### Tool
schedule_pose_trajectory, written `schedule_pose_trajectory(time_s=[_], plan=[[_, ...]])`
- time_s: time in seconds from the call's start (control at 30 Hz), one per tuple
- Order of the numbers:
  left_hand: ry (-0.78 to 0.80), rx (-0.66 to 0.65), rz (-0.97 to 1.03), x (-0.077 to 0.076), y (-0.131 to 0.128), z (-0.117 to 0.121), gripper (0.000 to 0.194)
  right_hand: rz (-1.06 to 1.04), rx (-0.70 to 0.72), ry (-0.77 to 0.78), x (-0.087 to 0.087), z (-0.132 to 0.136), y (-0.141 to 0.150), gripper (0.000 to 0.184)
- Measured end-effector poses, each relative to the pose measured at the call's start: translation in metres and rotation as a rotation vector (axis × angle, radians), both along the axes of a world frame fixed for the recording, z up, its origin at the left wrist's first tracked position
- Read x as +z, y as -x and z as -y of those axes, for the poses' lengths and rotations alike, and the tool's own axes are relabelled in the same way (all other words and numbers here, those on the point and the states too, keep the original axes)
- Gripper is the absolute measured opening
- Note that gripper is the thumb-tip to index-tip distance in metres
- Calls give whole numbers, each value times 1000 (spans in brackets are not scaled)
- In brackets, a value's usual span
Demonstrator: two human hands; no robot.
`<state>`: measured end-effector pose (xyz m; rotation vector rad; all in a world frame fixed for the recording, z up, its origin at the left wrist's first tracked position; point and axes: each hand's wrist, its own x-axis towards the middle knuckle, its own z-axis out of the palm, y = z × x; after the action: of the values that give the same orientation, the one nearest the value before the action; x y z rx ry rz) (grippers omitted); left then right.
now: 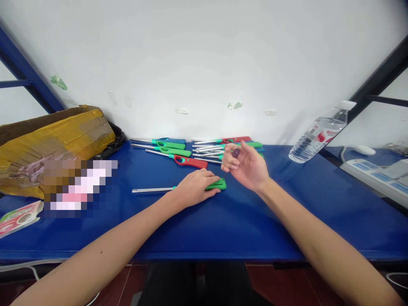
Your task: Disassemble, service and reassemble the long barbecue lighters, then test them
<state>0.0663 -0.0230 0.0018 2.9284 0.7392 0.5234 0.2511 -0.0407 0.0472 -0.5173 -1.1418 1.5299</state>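
A green long-nosed lighter (219, 184) lies flat on the blue table, its metal tube pointing left. My left hand (196, 187) is closed over its handle, holding it down. Just above the handle's right end, my right hand (245, 165) is palm up with curled fingers. They grip a small screwdriver (236, 153) by its dark purple rounded handle; a thin shaft seems to point down at the lighter's end, though the fingers hide most of it. Behind my left hand is a red lighter (190, 162), with a green lighter (175, 151) and a blue lighter (172, 140) beyond.
Several more lighters (207, 149) lie by the wall, partly behind my right hand. A taped cardboard box (63, 136) stands left, near a blurred-out patch and a printed card (21, 216). To the right are a water bottle (318, 134) and a white power strip (376, 178).
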Motion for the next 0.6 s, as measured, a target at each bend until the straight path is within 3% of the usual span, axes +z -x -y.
schedule_pose_trajectory(time_s=[0.27, 0.47, 0.6], plan=[[15, 11, -15, 0, 0, 0, 30, 148, -137, -158, -12, -4, 1, 21], [10, 19, -24, 0, 0, 1, 28, 87, -18, -90, -8, 4, 7, 27], [16, 12, -15, 0, 0, 0, 28, 101, -28, -28, -3, 2, 6, 33]])
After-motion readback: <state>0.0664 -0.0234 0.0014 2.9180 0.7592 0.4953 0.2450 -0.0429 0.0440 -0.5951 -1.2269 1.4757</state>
